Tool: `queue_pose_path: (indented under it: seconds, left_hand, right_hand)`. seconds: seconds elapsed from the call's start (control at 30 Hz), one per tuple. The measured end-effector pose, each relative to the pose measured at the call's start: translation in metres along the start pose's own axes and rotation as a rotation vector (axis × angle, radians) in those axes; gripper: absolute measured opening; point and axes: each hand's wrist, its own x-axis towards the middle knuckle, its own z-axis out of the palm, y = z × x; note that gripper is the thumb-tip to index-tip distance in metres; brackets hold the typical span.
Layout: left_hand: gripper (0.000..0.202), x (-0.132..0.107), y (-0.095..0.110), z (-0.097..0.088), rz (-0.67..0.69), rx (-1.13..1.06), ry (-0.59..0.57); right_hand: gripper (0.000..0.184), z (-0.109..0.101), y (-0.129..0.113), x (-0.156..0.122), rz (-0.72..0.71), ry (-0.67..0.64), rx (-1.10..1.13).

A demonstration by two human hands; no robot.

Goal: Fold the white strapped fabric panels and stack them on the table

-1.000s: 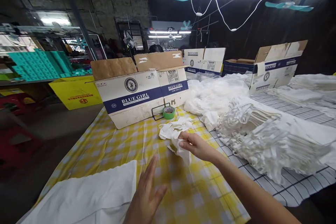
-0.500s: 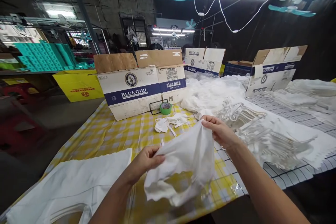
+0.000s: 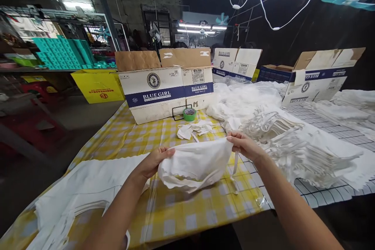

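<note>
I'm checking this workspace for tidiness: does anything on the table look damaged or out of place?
On the nearest carton, the right flap has ragged pale patches, perhaps torn; crumpled white cloth pieces lie loose near the green tape, unlike the layered pile at right.

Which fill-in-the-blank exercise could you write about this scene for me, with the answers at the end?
1. The cloth that the left hand and the right hand both hold is coloured ____.
2. The roll of tape in front of the nearest box is coloured ____.
3. The large letters on that box read "BLUE ____".

Missing words: white; green; GIRL.
</note>
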Motion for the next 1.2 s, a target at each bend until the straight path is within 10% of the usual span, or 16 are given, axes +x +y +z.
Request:
queue_pose_path:
  seconds: [0.23,0.43,0.6,1.0,1.2]
  left_hand:
    - [0.022,0.012,-0.032,-0.003,0.23,0.892,0.685]
    - [0.023,-0.037,-0.095,0.057,0.291,1.069,0.411]
    - [0.036,-0.03,-0.106,0.097,0.255,1.238,0.432]
    - [0.013,-0.06,-0.088,0.077,0.228,0.961,0.188]
    - [0.029,-0.054,-0.084,0.061,0.225,1.114,0.597]
  right_hand:
    - [0.017,0.03,0.03,0.015,-0.107,0.252,-0.323]
    - [0.039,0.066,0.054,-0.034,-0.274,-0.17,-0.549]
    - [0.024,0.09,0.051,-0.044,-0.337,-0.169,-0.801]
    - [0.014,0.088,0.063,-0.075,-0.31,-0.01,-0.86]
    - [0.016,0.081,0.029,-0.086,-0.137,-0.103,-0.28]
